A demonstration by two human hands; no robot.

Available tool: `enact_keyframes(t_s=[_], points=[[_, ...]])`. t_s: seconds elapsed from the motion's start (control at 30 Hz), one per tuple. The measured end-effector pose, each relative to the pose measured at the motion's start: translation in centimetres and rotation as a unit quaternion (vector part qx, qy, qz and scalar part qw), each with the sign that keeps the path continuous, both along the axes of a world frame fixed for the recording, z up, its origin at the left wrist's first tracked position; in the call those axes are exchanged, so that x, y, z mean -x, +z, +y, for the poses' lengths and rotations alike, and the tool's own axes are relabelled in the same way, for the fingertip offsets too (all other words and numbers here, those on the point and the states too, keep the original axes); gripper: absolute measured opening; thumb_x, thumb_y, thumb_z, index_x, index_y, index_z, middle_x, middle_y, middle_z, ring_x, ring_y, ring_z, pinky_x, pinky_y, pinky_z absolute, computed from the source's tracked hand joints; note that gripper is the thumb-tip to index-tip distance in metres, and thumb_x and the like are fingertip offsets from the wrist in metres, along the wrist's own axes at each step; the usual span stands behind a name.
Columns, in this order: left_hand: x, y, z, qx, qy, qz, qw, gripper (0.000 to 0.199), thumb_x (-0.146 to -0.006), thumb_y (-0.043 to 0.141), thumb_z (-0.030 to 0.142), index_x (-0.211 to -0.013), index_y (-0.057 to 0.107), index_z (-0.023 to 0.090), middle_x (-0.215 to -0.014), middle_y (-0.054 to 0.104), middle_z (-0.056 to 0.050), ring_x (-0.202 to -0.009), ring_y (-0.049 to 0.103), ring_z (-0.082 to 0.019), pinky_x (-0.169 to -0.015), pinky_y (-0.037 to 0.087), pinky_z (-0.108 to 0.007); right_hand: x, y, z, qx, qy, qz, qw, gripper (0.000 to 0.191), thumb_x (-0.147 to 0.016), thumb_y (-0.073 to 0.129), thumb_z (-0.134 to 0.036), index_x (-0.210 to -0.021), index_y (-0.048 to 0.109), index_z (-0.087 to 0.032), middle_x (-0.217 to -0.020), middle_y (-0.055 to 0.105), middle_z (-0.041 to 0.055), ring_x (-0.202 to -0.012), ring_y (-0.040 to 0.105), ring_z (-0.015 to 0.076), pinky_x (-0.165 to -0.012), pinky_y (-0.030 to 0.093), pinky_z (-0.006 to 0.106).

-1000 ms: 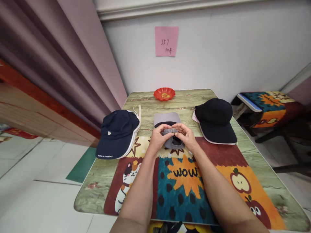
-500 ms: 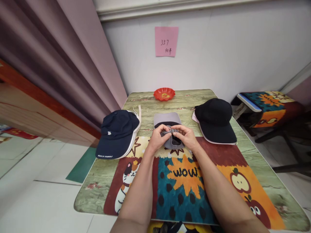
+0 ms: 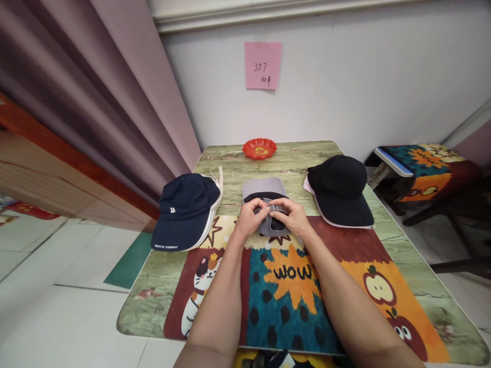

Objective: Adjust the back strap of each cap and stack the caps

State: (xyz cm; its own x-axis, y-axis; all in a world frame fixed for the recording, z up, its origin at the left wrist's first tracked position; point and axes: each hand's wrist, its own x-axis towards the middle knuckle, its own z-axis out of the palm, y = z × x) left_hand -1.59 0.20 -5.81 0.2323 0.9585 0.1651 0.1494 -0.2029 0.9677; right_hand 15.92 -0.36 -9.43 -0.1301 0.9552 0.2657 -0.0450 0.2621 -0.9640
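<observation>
Fingers [image 3: 256, 203] of left hand [image 3: 248, 220], right hand [image 3: 296, 217] — pinching strap [image 3: 276, 208] of gray cap [image 3: 264, 186] — tips close together

Grey cap [image 3: 265, 193], paler brim [image 3: 264, 184], dark lining showing. Sits at far edge of patterned mat [image 3: 337, 235]: brim beyond it, pointing away; rear arch opening overlaps mat. Back strap [image 3: 272, 208] partly covered, can't tell if fastened.

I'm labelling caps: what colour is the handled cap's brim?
The brim is pale greyish lilac, seen best in the head view.
</observation>
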Motion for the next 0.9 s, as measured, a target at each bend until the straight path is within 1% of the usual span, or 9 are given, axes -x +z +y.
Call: enact_keyframes(t_s=[0.23, 0.47, 0.57, 0.63, 0.7, 0.8, 0.83, 0.9], points=[[0.1, 0.3, -0.1, 0.010, 0.005, 0.001, 1.000, 0.021, -0.080, 0.064, 0.033, -0.068, 0.055, 0.018, -0.080, 0.064, -0.003, -0.076, 0.057, -0.015, -0.074, 0.046, -0.028, 0.2, 0.1, -0.1, -0.014, -0.005, -0.020, 1.000, 0.030, -0.075, 0.083, -0.037, -0.100, 0.074, -0.022, -0.101, 0.076, 0.0049, -0.092, 0.070, 0.0205, -0.088, 0.056, 0.036], [0.5, 0.5, -0.2, 0.010, -0.010, -0.003, 1.000, 0.020, -0.080, 0.063, 0.032, -0.069, 0.053, 0.018, -0.079, 0.062, -0.001, -0.075, 0.056, -0.014, -0.072, 0.045, -0.026, 0.3, 0.1, -0.1, -0.038, -0.019, -0.052, 0.998, 0.029, -0.075, 0.083, -0.038, -0.099, 0.074, -0.023, -0.098, 0.076, 0.0046, -0.089, 0.070, 0.0209, -0.085, 0.055, 0.035], [0.5, 0.5, -0.2, 0.022, -0.028, -0.009, 0.999, 0.020, -0.080, 0.067, 0.035, -0.079, 0.057, 0.018, -0.076, 0.060, 0.001, -0.073, 0.056, -0.014, -0.070, 0.045, -0.025, 0.2, 0.1, -0.1, -0.048, -0.024, -0.058, 0.997, 0.029, -0.077, 0.082, -0.039, -0.101, 0.075, -0.024, -0.101, 0.075, 0.0053, -0.093, 0.069, 0.0219, -0.087, 0.055, 0.037], [0.4, 0.4, -0.1, 0.025, -0.046, 0.003, 0.999, 0.024, -0.081, 0.069, 0.040, -0.087, 0.061, 0.018, -0.077, 0.061, 0.001, -0.074, 0.057, -0.014, -0.070, 0.045, -0.025, 0.1, 0.2, -0.1, -0.062, -0.029, -0.073, 0.995, 0.027, -0.080, 0.079, -0.040, -0.102, 0.076, -0.025, -0.102, 0.075, 0.0058, -0.095, 0.069, 0.0225, -0.089, 0.054, 0.038], [0.5, 0.3, -0.1, 0.024, -0.064, 0.023, 0.997, 0.027, -0.082, 0.069, 0.044, -0.085, 0.064, 0.018, -0.078, 0.062, 0.000, -0.074, 0.057, -0.014, -0.071, 0.045, -0.025, -0.1, 0.3, -0.1, -0.075, -0.036, -0.093, 0.992, 0.025, -0.082, 0.077, -0.040, -0.103, 0.076, -0.026, -0.103, 0.075, 0.0055, -0.095, 0.068, 0.0225, -0.091, 0.053, 0.039], [0.9, 0.1, 0.1, 0.049, -0.057, 0.016, 0.997, 0.035, -0.082, 0.069, 0.051, -0.076, 0.064, 0.017, -0.070, 0.059, 0.001, -0.064, 0.051, -0.012, -0.062, 0.041, -0.024, -0.4, 0.4, -0.1, -0.074, -0.043, -0.107, 0.991, 0.034, -0.080, 0.079, -0.038, -0.111, 0.075, -0.027, -0.104, 0.075, 0.0046, -0.091, 0.068, 0.0219, -0.089, 0.053, 0.038], [1.2, 0.0, 0.1, 0.065, -0.046, 0.001, 0.997, 0.036, -0.081, 0.070, 0.052, -0.077, 0.064, 0.017, -0.067, 0.057, 0.002, -0.060, 0.048, -0.011, -0.058, 0.038, -0.023, -0.6, 0.5, -0.1, -0.074, -0.046, -0.114, 0.990, 0.036, -0.079, 0.079, -0.037, -0.113, 0.074, -0.027, -0.102, 0.074, 0.0045, -0.090, 0.067, 0.0218, -0.088, 0.053, 0.038], [1.7, 0.0, 0.2, 0.089, -0.020, -0.029, 0.995, 0.037, -0.080, 0.072, 0.053, -0.079, 0.064, 0.017, -0.064, 0.054, 0.003, -0.055, 0.043, -0.010, -0.052, 0.034, -0.022, -1.0, 0.6, -0.1, -0.086, -0.058, -0.140, 0.985, 0.034, -0.080, 0.078, -0.036, -0.112, 0.074, -0.026, -0.096, 0.073, 0.0041, -0.086, 0.067, 0.0217, -0.085, 0.053, 0.039]])
